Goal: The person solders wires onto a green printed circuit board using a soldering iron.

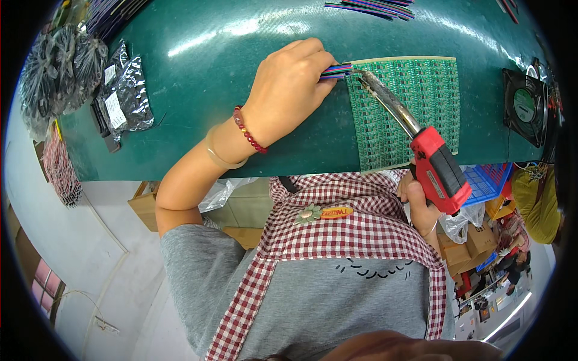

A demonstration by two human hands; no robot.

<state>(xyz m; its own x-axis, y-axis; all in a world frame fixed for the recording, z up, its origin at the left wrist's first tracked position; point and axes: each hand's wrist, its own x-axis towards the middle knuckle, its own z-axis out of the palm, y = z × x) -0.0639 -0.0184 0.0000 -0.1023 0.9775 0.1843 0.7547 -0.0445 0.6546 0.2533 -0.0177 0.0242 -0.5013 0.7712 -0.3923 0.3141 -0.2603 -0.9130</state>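
Observation:
My left hand (292,84) is closed on a small bundle of flat multicoloured wires (337,72), their ends pointing right. Those ends meet the upper left edge of a green circuit board panel (430,102), which lies on the table with rows of small repeated boards. Low on the right, my right hand (421,207) grips a soldering iron (442,171) with a red and black handle. Its metal barrel slants up and left across the panel, with the tip close to the wire ends. Whether the tip touches them I cannot tell. My right fingers are partly hidden behind the handle.
More wires (376,7) lie at the table's far edge. A black fan (525,108) stands on the right. Plastic bags (129,90) and bagged cables (60,66) sit at the left. A blue basket (484,183) is below the table's right edge.

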